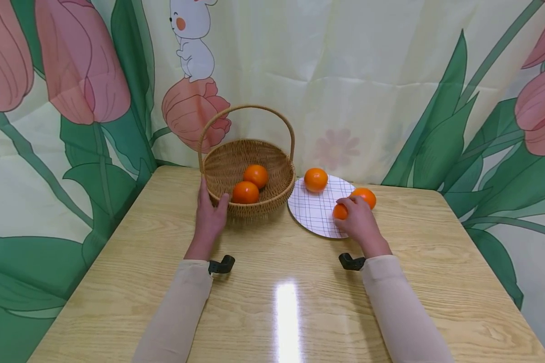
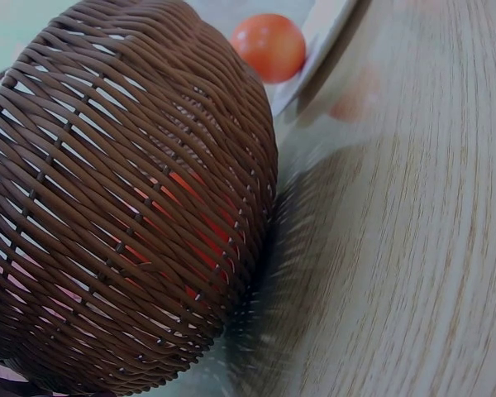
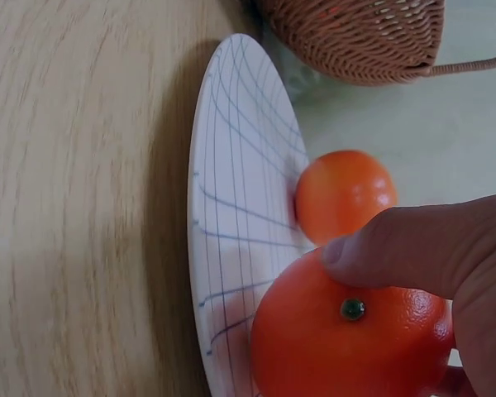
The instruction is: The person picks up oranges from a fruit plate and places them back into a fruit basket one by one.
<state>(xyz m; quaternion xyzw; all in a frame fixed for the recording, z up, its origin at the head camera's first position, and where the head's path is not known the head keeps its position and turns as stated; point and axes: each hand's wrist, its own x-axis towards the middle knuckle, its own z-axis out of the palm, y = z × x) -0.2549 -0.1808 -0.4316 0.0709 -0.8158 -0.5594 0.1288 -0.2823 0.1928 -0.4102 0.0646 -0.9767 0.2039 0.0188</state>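
My right hand (image 1: pixel 360 222) grips an orange (image 1: pixel 340 211) low over the front right of a white plate (image 1: pixel 318 222) with blue lines. In the right wrist view the thumb (image 3: pixel 397 248) presses on this orange (image 3: pixel 347 347) beside its green stem end. Another orange (image 1: pixel 315 180) sits at the plate's back, and one (image 1: pixel 364 196) shows behind my right hand, partly hidden. My left hand (image 1: pixel 210 214) holds the left side of a wicker basket (image 1: pixel 224 169), thumb near the front rim. Two oranges (image 1: pixel 246 192) lie inside; the weave (image 2: pixel 124 198) fills much of the left wrist view.
The basket's tall arched handle (image 1: pixel 250 107) rises toward a curtain (image 1: pixel 368 101) printed with tulips and a rabbit, hanging behind the wooden table (image 1: pixel 254 312). Plate and basket stand side by side near the table's back edge. A light reflection shows on the tabletop.
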